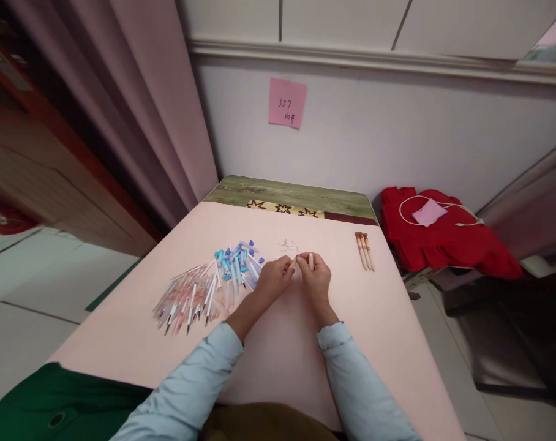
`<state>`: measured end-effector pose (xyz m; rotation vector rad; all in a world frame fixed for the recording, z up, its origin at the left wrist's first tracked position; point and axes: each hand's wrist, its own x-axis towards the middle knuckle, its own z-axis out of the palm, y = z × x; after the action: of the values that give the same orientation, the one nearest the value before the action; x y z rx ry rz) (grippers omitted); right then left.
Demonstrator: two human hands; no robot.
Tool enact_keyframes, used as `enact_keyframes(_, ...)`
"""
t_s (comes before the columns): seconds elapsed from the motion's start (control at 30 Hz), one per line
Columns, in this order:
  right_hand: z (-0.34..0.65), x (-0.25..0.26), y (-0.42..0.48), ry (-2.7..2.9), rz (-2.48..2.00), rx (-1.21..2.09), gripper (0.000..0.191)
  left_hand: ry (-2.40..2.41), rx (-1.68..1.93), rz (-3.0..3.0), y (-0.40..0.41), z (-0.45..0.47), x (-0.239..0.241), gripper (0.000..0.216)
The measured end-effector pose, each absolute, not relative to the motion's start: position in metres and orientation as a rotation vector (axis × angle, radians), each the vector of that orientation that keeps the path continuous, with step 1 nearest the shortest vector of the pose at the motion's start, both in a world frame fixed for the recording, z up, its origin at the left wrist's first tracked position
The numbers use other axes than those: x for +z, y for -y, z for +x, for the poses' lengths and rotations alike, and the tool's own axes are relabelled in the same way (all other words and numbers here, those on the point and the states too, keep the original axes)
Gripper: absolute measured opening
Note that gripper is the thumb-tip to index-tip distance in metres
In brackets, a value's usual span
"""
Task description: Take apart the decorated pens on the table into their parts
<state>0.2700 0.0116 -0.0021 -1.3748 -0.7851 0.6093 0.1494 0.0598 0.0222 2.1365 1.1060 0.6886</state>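
My left hand [275, 275] is closed around a slim tan pen part [293, 263], whose end points toward my right hand. The fingertips of my right hand [316, 278] pinch at that end, and a pale pen barrel [311, 260] stands up between its fingers. The fingers hide how the two parts meet. Just beyond both hands lies a small scatter of tiny pieces, perhaps springs [286, 245]. Left of my left hand are blue pen parts [234, 263], with white refills [210, 296] and clear pinkish barrels [179, 297] heaped in front of them.
Three pens with brown tops [364, 251] lie side by side near the right edge of the pink-covered table [370, 331]. Past that edge, a red cloth [462, 245] carries a white cable and a pink note. A wall stands behind the table, a curtain [168, 110] at left.
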Motion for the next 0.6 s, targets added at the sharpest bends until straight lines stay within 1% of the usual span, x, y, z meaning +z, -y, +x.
enact_keyframes(0.07,0.272,-0.002,-0.012,0.779,-1.344,0.569,0.036,-1.142,0.671,2.213,-0.073,0.158,0.022,0.022)
enact_keyframes(0.13,0.275,-0.002,-0.012,0.748,-1.331,0.541,0.042,-1.189,0.706,2.225,-0.086,0.165,0.021,0.014)
enact_keyframes(0.2,0.279,-0.003,-0.012,0.713,-1.345,0.524,0.037,-1.215,0.746,2.194,-0.099,0.171,0.018,0.01)
enact_keyframes(0.33,0.286,-0.004,-0.014,0.694,-1.427,0.55,0.028,-1.156,0.839,2.032,-0.12,0.174,0.008,0.009)
enact_keyframes(0.47,0.289,-0.003,-0.014,0.72,-1.504,0.552,0.027,-1.041,0.959,1.822,-0.133,0.165,0.004,0.014)
enact_keyframes(0.6,0.284,0.002,-0.01,0.831,-1.559,0.57,0.028,-1.066,1.026,1.661,-0.139,0.151,0.01,0.023)
